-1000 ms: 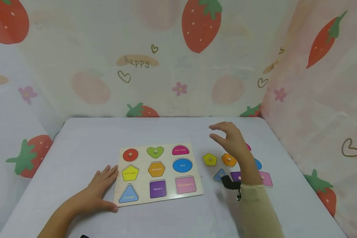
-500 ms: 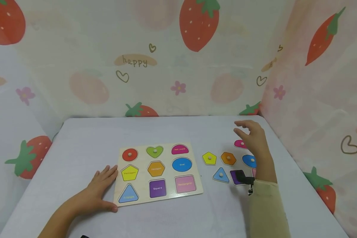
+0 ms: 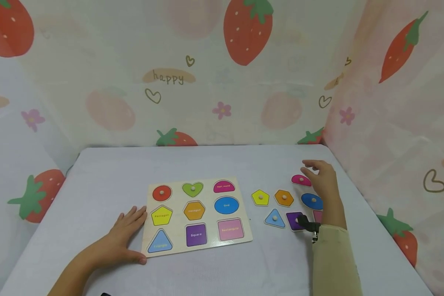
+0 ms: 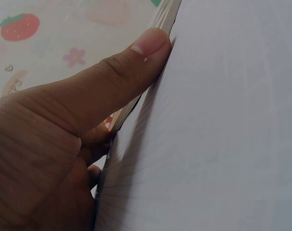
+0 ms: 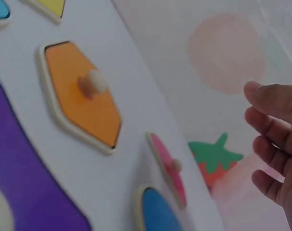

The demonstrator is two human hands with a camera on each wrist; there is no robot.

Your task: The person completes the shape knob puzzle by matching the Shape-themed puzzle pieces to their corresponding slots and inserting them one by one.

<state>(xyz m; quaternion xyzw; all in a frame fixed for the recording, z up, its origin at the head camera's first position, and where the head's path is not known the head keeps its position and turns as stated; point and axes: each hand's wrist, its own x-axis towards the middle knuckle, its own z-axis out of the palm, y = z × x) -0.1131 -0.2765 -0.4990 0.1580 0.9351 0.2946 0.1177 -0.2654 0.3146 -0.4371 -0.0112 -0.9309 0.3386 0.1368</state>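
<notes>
A pale wooden shape-puzzle board [image 3: 213, 246] lies on the white table. My left hand [image 3: 120, 236] rests along its left edge with fingers spread; in the left wrist view the thumb [image 4: 153, 42] touches that edge. My right hand [image 3: 322, 177] hovers above the right-hand pieces, nearest the magenta half-round piece [image 3: 299, 179], fingers loosely bent around nothing. In the right wrist view its fingertips are apart from the half-round piece [image 5: 166, 168]. The blue oval piece [image 3: 311, 200] and the pink rectangle piece [image 3: 317, 216] are partly hidden by my right arm.
Also right of the board lie a yellow pentagon [image 3: 260, 197], orange hexagon [image 3: 283, 198], blue triangle [image 3: 274, 218] and purple square [image 3: 293, 222], each knobbed. The knobbed red circle [image 3: 162, 192] and green heart [image 3: 193, 189] sit in the board. Strawberry-print curtains [image 3: 222, 94] surround the table.
My right hand has moved right from beyond the hexagon, then lowered toward the half-round piece. The left hand and board have stayed in place.
</notes>
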